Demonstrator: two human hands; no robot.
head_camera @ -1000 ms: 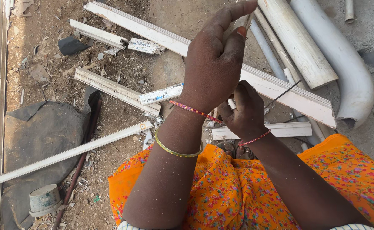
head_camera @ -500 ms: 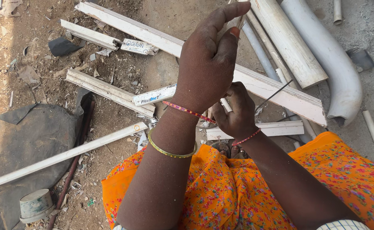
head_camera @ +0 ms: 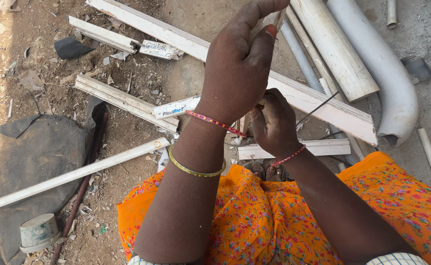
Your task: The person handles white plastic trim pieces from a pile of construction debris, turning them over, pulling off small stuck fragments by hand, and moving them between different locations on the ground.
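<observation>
— Two hands up close, both busy. Left hand point(head_camera: 237, 73) is raised high, thumb and forefinger pinched on a pale narrow strip point(head_camera: 270, 22) that sticks up near the top edge.

— And the right?

— Right hand point(head_camera: 273, 122) sits lower, just under the left, curled tight into a fist. A thin dark wire point(head_camera: 318, 107) pokes out of it, slanting up to the right. What else the fist encloses I cannot tell; the fingers hide it.

— Where is the strip, then?

— In the air, between the left fingertips, above the long white channel piece point(head_camera: 323, 103) lying on the ground.

— Anything on the wrists?

— Red bangle point(head_camera: 215, 122) and a yellow-green one point(head_camera: 196, 169) on the left, a red one on the right. Orange flowered cloth point(head_camera: 254, 216) across the lap below.

— Around them?

— Dirt floor point(head_camera: 34, 68) littered with white offcuts. Big white pipe bend point(head_camera: 387, 73) at the right, a straight pipe point(head_camera: 333, 46) beside it. Dark sheet point(head_camera: 34, 152) at the left, a small round tub point(head_camera: 39, 231) at its lower corner, and a long white batten point(head_camera: 73, 174) lying diagonally across it.
</observation>
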